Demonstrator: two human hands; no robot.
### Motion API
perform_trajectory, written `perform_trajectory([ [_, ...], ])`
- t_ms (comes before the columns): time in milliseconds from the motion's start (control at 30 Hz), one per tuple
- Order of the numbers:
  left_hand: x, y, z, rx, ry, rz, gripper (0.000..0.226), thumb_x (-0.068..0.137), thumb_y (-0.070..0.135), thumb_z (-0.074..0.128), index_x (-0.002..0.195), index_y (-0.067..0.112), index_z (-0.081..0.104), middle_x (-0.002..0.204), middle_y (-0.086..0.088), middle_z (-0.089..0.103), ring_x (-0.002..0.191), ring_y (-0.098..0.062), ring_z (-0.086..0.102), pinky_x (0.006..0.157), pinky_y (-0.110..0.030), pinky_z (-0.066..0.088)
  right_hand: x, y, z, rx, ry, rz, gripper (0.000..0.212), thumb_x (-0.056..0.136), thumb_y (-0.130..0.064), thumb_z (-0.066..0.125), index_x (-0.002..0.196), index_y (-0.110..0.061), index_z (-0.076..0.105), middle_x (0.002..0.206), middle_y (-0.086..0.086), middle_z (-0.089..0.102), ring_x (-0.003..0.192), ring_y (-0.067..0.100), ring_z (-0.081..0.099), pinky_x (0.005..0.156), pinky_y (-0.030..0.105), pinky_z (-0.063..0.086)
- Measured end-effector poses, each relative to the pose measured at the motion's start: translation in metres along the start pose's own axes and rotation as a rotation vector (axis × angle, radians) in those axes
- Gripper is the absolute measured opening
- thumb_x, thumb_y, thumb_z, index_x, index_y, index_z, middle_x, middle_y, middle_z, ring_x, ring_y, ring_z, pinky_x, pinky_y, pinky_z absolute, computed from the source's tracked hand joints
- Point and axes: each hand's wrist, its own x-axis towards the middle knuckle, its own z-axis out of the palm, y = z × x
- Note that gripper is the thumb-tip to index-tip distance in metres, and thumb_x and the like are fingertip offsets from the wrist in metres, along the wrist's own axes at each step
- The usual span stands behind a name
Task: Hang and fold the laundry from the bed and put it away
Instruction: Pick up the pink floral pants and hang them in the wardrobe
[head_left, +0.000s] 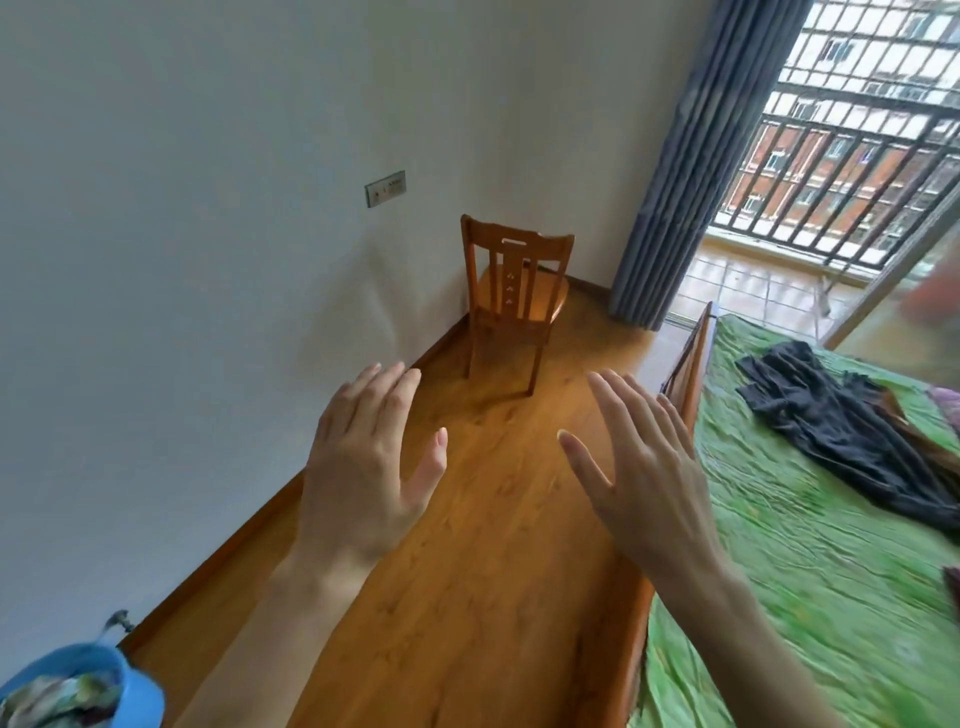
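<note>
Both grips spread wide, left hand (363, 462) and right hand (644, 467) empty; dark garment (841, 431) lies rightward on bed (810, 571).

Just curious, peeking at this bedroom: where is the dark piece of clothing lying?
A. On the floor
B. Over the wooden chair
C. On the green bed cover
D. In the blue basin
C: the dark garment lies crumpled on the green bed cover, while the wooden chair in the corner holds nothing.

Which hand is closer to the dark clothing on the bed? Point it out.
The right hand. It hovers open beside the bed's wooden edge, nearer the dark clothing on the green sheet. The left hand, also open and empty, is over the floor, closer to the wall.
</note>
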Motion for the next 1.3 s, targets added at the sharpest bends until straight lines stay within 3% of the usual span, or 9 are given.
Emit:
perform_trajectory([
  [267, 0.047, -0.001, 0.074, -0.109, -0.082, 0.065, 0.064, 0.101, 0.060, 0.045, 0.149, 0.019, 0.055, 0.154, -0.004, 0.055, 0.145, -0.026, 0.047, 0.113, -0.057, 0.046, 0.016, 0.034, 0.028, -0.011, 0.006, 0.196, 0.064, 0.106, -0.059, 0.040, 0.158, -0.021, 0.042, 0.163, 0.002, 0.043, 0.154, 0.017, 0.032, 0.128, 0.042, 0.026],
  [500, 0.132, 0.023, 0.167, -0.170, -0.127, 0.153, 0.065, 0.102, 0.064, 0.038, 0.150, 0.022, 0.053, 0.155, -0.003, 0.053, 0.147, -0.025, 0.046, 0.116, -0.056, 0.044, 0.070, 0.088, 0.070, -0.010, 0.070, 0.375, 0.064, 0.106, -0.060, 0.040, 0.159, -0.024, 0.040, 0.165, -0.002, 0.039, 0.157, 0.012, 0.025, 0.130, 0.028, 0.003],
  [933, 0.311, 0.071, 0.331, -0.256, -0.158, 0.210, 0.062, 0.101, 0.061, 0.044, 0.148, 0.022, 0.056, 0.153, -0.002, 0.056, 0.145, -0.025, 0.048, 0.120, -0.055, 0.039, 0.213, 0.220, 0.132, -0.098, 0.015, 0.436, 0.070, 0.105, -0.065, 0.037, 0.160, -0.022, 0.038, 0.165, -0.001, 0.039, 0.156, 0.015, 0.030, 0.130, 0.038, 0.018],
  [1300, 0.466, 0.084, 0.486, -0.316, -0.207, 0.297, 0.061, 0.101, 0.058, 0.046, 0.147, 0.019, 0.059, 0.152, -0.005, 0.058, 0.144, -0.027, 0.050, 0.120, -0.055, 0.039, 0.366, 0.332, 0.209, -0.307, -0.033, 0.454, 0.069, 0.104, -0.065, 0.037, 0.156, -0.021, 0.045, 0.161, 0.005, 0.047, 0.153, 0.021, 0.037, 0.129, 0.039, 0.016],
])
